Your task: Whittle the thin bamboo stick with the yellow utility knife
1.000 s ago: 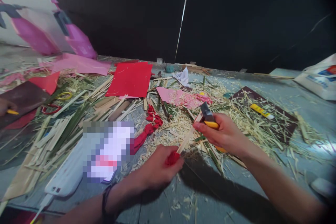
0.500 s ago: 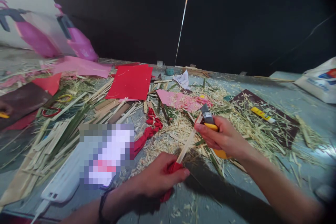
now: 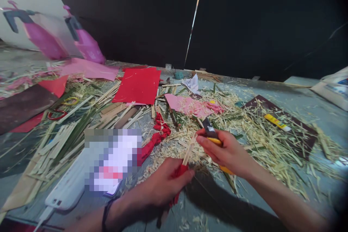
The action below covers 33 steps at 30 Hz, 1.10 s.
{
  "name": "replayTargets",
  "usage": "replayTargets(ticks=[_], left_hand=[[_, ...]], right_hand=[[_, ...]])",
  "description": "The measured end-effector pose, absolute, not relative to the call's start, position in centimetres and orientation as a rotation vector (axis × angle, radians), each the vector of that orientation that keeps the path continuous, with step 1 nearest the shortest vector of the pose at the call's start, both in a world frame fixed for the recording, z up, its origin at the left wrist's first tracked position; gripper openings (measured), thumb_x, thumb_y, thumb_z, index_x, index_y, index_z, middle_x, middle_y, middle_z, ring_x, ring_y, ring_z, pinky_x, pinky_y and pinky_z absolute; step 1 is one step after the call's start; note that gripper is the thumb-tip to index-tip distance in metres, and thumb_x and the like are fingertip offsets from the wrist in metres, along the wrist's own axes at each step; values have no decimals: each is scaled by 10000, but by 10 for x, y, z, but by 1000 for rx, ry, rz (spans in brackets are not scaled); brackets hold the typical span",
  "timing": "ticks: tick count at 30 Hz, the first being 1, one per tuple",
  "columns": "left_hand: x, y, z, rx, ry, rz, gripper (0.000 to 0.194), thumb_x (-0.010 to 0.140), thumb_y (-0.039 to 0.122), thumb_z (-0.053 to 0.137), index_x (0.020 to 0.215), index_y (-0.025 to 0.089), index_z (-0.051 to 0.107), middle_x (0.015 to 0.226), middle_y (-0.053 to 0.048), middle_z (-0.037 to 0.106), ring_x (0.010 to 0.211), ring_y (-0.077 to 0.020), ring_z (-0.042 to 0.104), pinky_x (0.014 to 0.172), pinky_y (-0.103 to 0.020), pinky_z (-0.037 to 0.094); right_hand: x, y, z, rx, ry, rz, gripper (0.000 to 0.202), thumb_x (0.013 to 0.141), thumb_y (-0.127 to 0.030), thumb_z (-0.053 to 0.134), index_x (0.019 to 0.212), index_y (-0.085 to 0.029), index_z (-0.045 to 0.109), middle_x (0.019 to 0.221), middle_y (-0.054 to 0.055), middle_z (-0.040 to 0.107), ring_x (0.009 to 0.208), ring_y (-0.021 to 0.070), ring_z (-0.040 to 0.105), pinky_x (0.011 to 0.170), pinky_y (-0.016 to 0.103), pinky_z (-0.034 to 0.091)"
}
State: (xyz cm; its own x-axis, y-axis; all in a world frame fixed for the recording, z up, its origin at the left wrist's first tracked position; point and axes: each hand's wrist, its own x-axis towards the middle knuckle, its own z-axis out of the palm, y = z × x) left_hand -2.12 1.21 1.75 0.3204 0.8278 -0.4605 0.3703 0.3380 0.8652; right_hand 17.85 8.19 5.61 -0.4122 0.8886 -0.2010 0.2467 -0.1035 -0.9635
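Observation:
My left hand [image 3: 165, 181] is closed around a red cloth [image 3: 175, 200] wrapped on the lower part of a pale wooden strip [image 3: 189, 149], which points up and away. Closed on a yellow-handled knife [image 3: 216, 140] with a dark metal head is my right hand [image 3: 225, 152]; its fingertips are at the strip's upper end. Between the hands and beyond them lie pale shavings [image 3: 182, 130]. A crumpled red strip [image 3: 152, 143] rests left of the wooden strip.
Pink spray bottles [image 3: 89, 49] stand back left. Red paper [image 3: 138, 85], bundled bamboo strips [image 3: 62, 141], a white power strip [image 3: 67, 177] and a pixelated bright device [image 3: 116, 159] lie left. A yellow tube [image 3: 276, 121] rests on dark sheeting [image 3: 301, 130] at right; a white bag [image 3: 333, 87] stands beyond.
My right hand and the knife have moved down and slightly left, nearer my left hand. Less of the wooden strip shows between the hands. The view has shifted slightly.

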Motion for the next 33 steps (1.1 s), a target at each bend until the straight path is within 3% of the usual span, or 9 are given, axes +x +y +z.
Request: replayTargets(ticks=[4,9,12,16,19,23,29,33], left_hand=[[-20,13,12,1311,1274,472,343,925,523,561,824,195,560,813,28,521,735,-127,471,667,-262,407],[-27,13,14,1116,1203,476,418,899,620,583,862,209,516,762,61,474,677,-115,445,617,-253,383],[-29,13,24,1098,1172,425,441,898,634,580,825,206,506,736,67,452,668,-108,418,635,-246,382],[-23,19,26,1087,1105,525,370,902,533,607,796,185,543,721,55,470,654,-104,410,604,-230,370],[-19,23,16,1124,970,610,288,910,420,587,790,158,591,688,40,501,620,-100,416,566,-223,349],[-19,24,12,1239,1000,589,218,915,331,544,800,158,609,641,46,483,574,-100,399,519,-220,311],[-18,24,15,1299,1038,709,181,903,259,524,757,172,586,673,40,501,602,-101,390,536,-213,320],[-18,29,12,1299,989,728,182,884,252,536,718,179,544,604,59,440,546,-89,357,487,-205,285]], right_hand=[[175,80,54,-1246,-1639,1617,405,882,-552,685,805,-182,540,527,-80,374,450,76,275,400,214,205],[168,72,44,-1227,-1757,1606,387,941,-534,633,839,-167,564,603,-53,400,530,89,334,441,208,251],[172,72,47,-1236,-1763,1657,466,963,-611,562,824,-166,559,600,-57,381,513,79,315,424,196,227],[182,72,60,-1265,-1867,1928,613,987,-701,406,783,-149,577,654,-23,452,533,67,361,441,167,272],[182,70,65,-1289,-2035,2069,658,969,-736,401,757,-140,582,643,-15,469,547,67,407,471,157,339],[179,70,59,-1395,-2095,2055,679,963,-766,352,738,-156,549,573,-36,425,462,59,373,395,154,294],[177,70,50,-1394,-1968,2080,620,945,-748,444,704,-178,486,527,-61,384,409,52,345,351,151,260],[173,69,44,-1366,-1831,2131,619,924,-762,471,711,-181,472,524,-77,349,415,40,296,355,133,249]])
